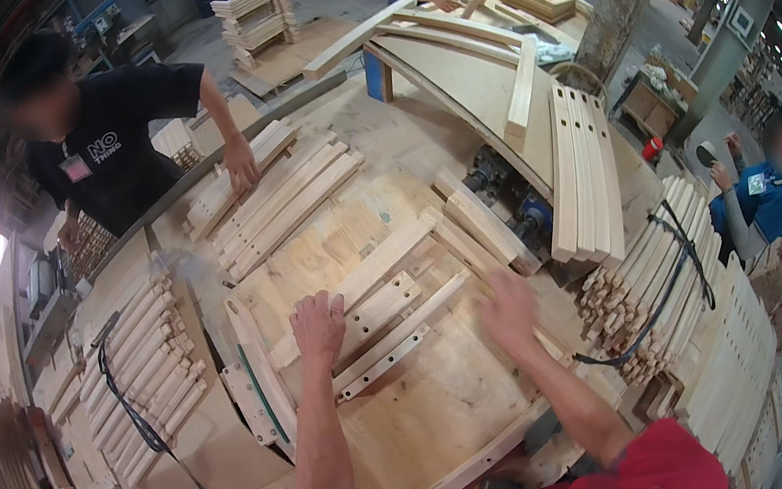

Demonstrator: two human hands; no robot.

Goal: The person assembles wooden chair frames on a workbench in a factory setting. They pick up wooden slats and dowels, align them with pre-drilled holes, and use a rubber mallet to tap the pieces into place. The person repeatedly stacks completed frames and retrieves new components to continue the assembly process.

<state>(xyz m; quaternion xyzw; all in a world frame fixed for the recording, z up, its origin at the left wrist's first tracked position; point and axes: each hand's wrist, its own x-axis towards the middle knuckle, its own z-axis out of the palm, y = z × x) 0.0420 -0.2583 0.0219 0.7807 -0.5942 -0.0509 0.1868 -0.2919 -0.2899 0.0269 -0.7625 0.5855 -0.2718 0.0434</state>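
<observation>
On the plywood work surface (pixel 440 439) in front of me lie several pale wooden slats and rails, set out roughly as a frame. My left hand (pixel 320 328) is closed over a long slat (pixel 383 258) near its left end. Just below that lies a shorter board with holes (pixel 386 311), and nearer me a narrow rail with drilled holes (pixel 405 349). My right hand (pixel 506 310) is beside the right side rail (pixel 464 239); motion smears its fingers, so their grip is hidden. A curved rail (pixel 461 475) lies along the near edge.
Bundled wooden sticks (pixel 142 373) lie at left, and another strapped bundle (pixel 651 292) at right. Curved slats (pixel 583 175) lean at the far right. A co-worker in a dark shirt (pixel 108 145) touches boards (pixel 244 175) across the bench. Machine parts (pixel 515 195) sit under the raised table.
</observation>
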